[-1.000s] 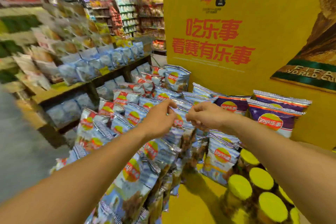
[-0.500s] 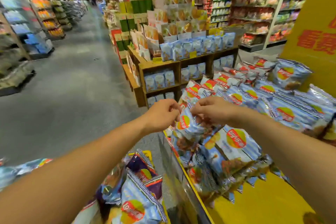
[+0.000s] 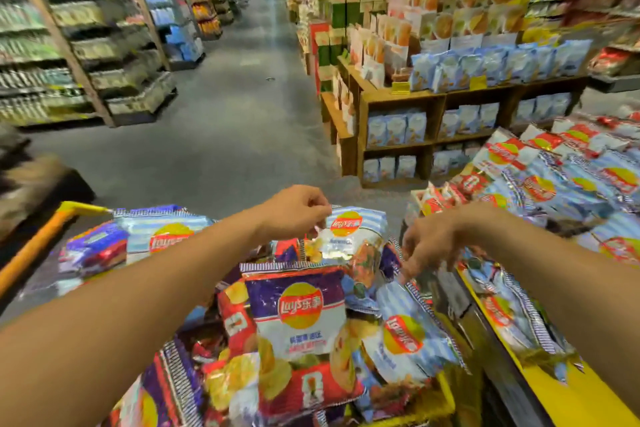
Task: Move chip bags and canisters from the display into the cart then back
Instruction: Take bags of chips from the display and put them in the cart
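The cart (image 3: pixel 41 239), with a yellow-orange rim, is piled with chip bags; a purple bag (image 3: pixel 298 308) lies on top in the middle. My left hand (image 3: pixel 294 211) pinches the top edge of a light blue striped chip bag (image 3: pixel 349 232) that hangs over the pile. Just to its right, my right hand (image 3: pixel 429 243) hovers with fingers loosely spread downward and holds nothing. More blue and red chip bags (image 3: pixel 540 184) cover the yellow display (image 3: pixel 571 402) on the right. No canisters are in view.
A wooden shelf unit (image 3: pixel 398 97) with pale blue packs stands beyond the display. The grey aisle floor (image 3: pixel 225 114) runs ahead, with stocked shelving (image 3: pixel 69 45) along the left side.
The view has swung left from the display to the cart. Both hands carried the blue bag from the display over the cart's pile, and my right hand has let go of it.
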